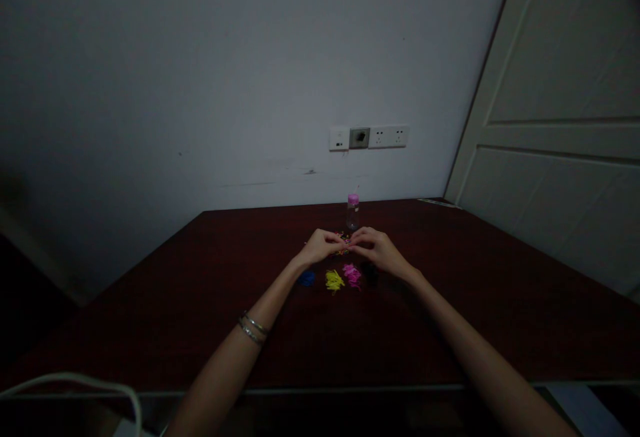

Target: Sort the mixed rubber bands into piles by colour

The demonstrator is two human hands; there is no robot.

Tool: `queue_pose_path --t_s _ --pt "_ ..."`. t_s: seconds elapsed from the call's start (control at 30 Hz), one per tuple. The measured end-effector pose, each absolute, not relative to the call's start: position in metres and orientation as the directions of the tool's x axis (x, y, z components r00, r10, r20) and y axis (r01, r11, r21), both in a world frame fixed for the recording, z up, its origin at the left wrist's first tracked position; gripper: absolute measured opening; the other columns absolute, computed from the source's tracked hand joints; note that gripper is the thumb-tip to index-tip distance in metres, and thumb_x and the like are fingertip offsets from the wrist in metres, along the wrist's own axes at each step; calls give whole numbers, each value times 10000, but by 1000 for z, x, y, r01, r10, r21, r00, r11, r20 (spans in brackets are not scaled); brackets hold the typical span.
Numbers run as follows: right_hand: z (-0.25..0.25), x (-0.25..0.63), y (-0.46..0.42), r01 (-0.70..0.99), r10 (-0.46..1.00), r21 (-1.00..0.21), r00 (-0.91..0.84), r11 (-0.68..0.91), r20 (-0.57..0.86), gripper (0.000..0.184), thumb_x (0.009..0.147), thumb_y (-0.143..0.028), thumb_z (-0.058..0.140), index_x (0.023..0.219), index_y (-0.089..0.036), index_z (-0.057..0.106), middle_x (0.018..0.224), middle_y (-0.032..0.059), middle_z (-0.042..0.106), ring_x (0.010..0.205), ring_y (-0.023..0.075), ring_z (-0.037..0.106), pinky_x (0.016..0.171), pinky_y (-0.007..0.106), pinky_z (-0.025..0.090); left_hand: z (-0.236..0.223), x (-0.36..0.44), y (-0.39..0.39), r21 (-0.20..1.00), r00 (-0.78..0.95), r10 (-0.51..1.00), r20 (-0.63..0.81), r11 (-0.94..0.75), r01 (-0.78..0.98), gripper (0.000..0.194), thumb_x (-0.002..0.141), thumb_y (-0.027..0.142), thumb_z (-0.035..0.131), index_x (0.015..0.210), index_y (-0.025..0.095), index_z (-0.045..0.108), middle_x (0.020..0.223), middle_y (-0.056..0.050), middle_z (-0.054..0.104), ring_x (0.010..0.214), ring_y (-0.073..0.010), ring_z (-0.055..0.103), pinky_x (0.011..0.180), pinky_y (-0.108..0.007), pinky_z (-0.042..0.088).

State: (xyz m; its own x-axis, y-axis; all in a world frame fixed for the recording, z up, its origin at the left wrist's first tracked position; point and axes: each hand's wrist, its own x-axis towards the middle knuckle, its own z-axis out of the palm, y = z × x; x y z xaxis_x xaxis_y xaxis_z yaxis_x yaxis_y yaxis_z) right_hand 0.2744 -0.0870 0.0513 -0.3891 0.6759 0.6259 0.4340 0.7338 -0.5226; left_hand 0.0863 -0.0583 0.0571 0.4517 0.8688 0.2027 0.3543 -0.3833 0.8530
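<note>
My left hand (320, 246) and my right hand (377, 248) meet over a small pile of mixed-colour bits (342, 252). The fingertips of both hands are pinched close together, nearly touching; whatever is between them is too small to make out. Nearer to me lie separate heaps of thin, band-like pieces: a blue heap (307, 278), a yellow heap (334, 280) and a pink heap (352, 276). Beside the pink one is a dark heap (370, 272), partly under my right hand. Just beyond the hands stands a clear bottle (353, 216) with a pink cap.
The dark red table (200, 304) reaches back to a pale wall with a row of sockets (389, 136). A white panelled door (560, 130) borders the right side. A white cable (75, 378) loops over the front left edge. A thin strip (440, 203) lies at the back right.
</note>
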Motion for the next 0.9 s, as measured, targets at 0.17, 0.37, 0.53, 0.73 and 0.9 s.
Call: queue_pose_path --t_s 0.17,0.37,0.53,0.73,0.9 --pt "54 274 -88 444 687 -527 -402 725 605 173 754 -358 583 771 -209 669 866 53 603 841 180 552 767 335 438 56 86 -59 865 450 874 186 -363 346 308 648 360 642 781 89 702 660 -55 639 553 -87 490 500 -191 346" --pt "47 302 -74 524 752 -552 -329 649 571 200 721 -377 600 730 -189 668 892 56 590 834 173 560 762 306 443 50 79 -50 886 374 912 166 -305 350 305 646 347 636 788 84 696 592 -29 610 475 -63 438 449 -181 309" --pt "36 347 -62 598 871 -634 -302 490 388 235 666 -405 620 695 -177 669 882 56 615 819 181 577 757 290 448 41 65 -35 895 227 964 135 -217 389 300 652 335 624 803 85 693 500 -4 558 419 -48 380 428 -182 286" --pt "30 369 -62 637 923 -679 -343 364 173 236 658 -394 611 698 -168 667 786 44 655 773 184 592 713 284 456 32 51 -25 922 134 984 115 -156 353 261 637 308 629 752 80 682 436 19 501 385 -36 338 407 -176 264" --pt "23 372 -59 662 933 -672 -337 332 128 265 659 -407 601 705 -155 671 753 46 661 730 174 590 683 280 451 33 47 -28 923 99 989 111 -139 358 257 635 303 619 749 81 682 396 36 455 364 -31 302 390 -177 231"
